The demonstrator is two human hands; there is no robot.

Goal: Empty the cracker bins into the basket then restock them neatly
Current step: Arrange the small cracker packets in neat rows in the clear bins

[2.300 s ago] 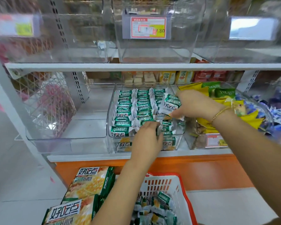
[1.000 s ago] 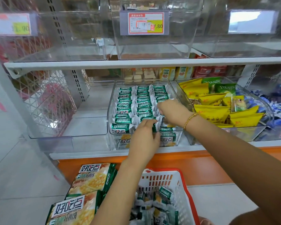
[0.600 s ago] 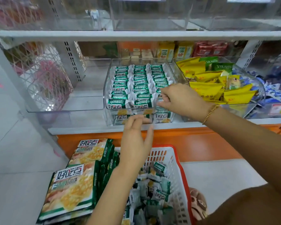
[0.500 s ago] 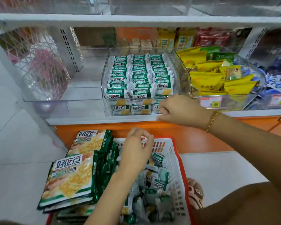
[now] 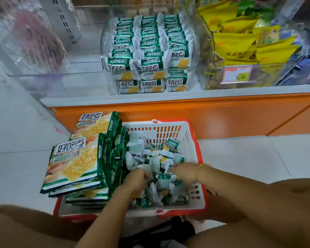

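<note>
Crackers (image 5: pixel 159 158) heaped below basket (image 5: pixel 170 122) rim

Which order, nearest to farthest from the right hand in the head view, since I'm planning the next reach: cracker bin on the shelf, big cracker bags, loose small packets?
1. loose small packets: around the right hand, inside the basket.
2. big cracker bags: stacked at the basket's left.
3. cracker bin: up on the shelf, ahead.

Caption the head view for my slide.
Left hand and right hand reach into loose cracker packets in the basket, below a clear bin stocked in neat rows.
</note>
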